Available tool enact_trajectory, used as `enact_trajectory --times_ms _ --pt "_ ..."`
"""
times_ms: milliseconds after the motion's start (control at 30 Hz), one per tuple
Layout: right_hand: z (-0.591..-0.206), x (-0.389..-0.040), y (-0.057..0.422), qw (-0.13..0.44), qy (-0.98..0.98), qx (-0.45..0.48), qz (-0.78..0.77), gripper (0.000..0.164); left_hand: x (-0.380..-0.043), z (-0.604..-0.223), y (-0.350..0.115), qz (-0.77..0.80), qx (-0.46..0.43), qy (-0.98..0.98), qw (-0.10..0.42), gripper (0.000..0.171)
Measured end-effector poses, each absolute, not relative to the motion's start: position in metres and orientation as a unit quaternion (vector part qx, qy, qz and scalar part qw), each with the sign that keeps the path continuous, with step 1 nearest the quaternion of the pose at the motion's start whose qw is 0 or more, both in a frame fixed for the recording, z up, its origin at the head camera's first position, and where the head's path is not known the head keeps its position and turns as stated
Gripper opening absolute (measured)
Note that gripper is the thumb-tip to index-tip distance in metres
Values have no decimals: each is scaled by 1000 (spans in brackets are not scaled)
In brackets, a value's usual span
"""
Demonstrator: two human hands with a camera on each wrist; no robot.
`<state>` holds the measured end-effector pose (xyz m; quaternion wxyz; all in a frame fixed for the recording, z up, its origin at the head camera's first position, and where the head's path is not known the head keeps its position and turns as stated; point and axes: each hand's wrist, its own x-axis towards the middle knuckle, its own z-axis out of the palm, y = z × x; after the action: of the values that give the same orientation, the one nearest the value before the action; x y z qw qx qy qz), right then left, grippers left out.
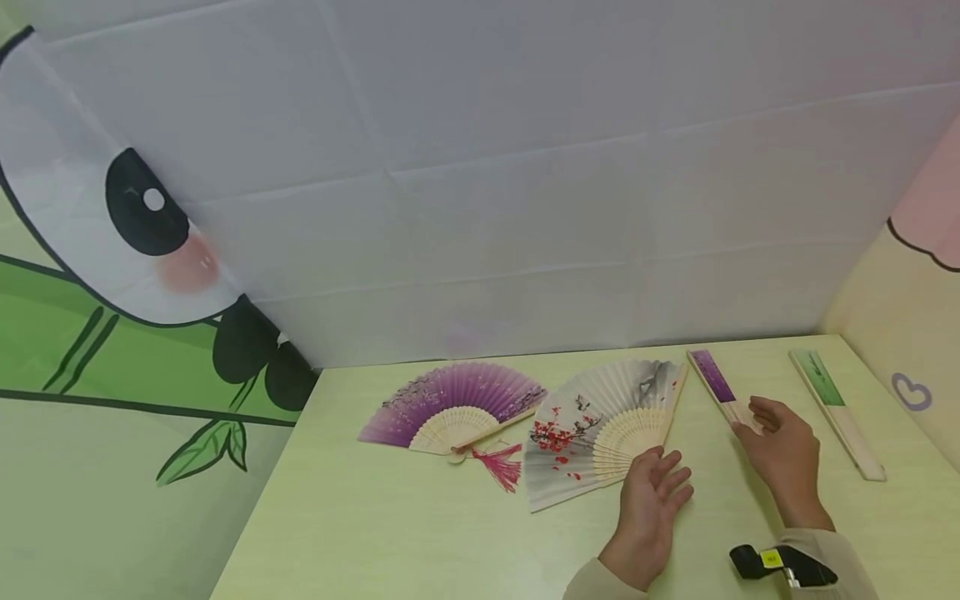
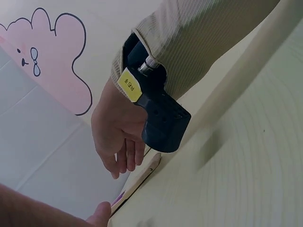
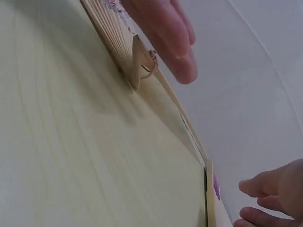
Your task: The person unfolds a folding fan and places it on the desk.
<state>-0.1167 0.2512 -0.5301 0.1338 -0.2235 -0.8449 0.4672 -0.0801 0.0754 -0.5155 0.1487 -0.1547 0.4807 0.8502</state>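
Note:
My left hand point(image 1: 651, 517), fingers relaxed and apart, hovers at the pivot end of an open grey-white fan point(image 1: 555, 450) printed with red blossoms; its pivot is hidden behind the fingers. My right hand point(image 1: 783, 454) hangs over the lower end of a folded purple fan point(image 1: 712, 377). In the right wrist view, the right thumb and fingers point(image 3: 258, 184) are spread beside the folded fan's edge point(image 3: 211, 198), with a visible gap. Seen from the left wrist, the right fingers point(image 2: 130, 153) point down above the fan's wooden sticks point(image 2: 144, 177).
An open purple fan point(image 1: 461, 408) with a pink tassel point(image 1: 501, 467) lies to the left. At the right lies a folded green fan point(image 1: 836, 408). The pale table point(image 1: 420, 542) meets a grey backdrop point(image 1: 487, 208) at its rear edge. A black camera point(image 1: 783, 562) is strapped to the right wrist.

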Motion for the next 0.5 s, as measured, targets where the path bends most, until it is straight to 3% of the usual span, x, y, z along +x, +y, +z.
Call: enact_trajectory --times_ms 500 --pt "-546 -127 256 120 -871 -196 433 53 -79 -514 79 852 -151 480 146 37"
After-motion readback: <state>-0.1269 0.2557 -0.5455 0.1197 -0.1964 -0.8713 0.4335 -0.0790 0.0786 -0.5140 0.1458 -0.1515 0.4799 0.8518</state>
